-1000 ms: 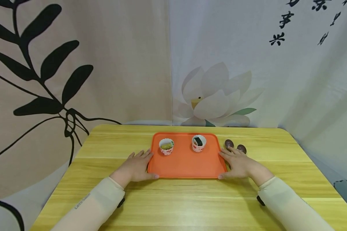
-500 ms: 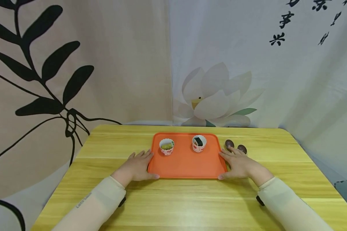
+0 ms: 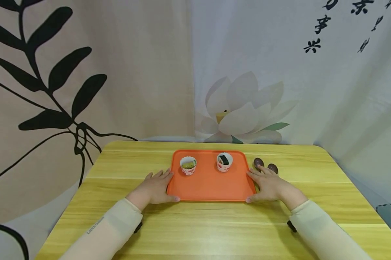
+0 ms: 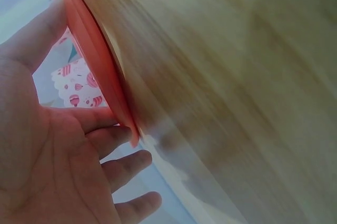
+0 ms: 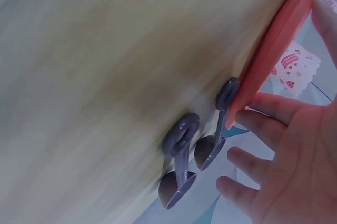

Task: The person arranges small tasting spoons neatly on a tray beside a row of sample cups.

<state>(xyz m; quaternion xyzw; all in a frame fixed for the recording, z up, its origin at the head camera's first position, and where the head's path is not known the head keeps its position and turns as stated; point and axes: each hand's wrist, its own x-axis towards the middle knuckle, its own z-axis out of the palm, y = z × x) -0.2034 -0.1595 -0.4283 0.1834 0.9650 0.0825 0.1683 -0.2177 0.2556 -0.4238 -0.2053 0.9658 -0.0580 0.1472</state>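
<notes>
An orange tray (image 3: pixel 211 189) lies flat on the table. My left hand (image 3: pixel 152 189) touches its left edge and near corner, fingers fairly straight, thumb at the front rim. On the opposite side my right hand (image 3: pixel 267 185) touches the right edge in much the same way. Two patterned paper cups stand on the tray. The left cup (image 3: pixel 188 165) holds something greenish-yellow; in the right cup (image 3: pixel 224 161) sits a white piece with a black band, like a small rice ball.
Beside the right hand lie two dark brown spoons with round bowls and ring-ended handles, a nearer spoon (image 5: pixel 181 161) and another spoon (image 5: pixel 213 147) closer to the tray. The wooden table (image 3: pixel 195 231) reaches back to a printed curtain (image 3: pixel 143 72).
</notes>
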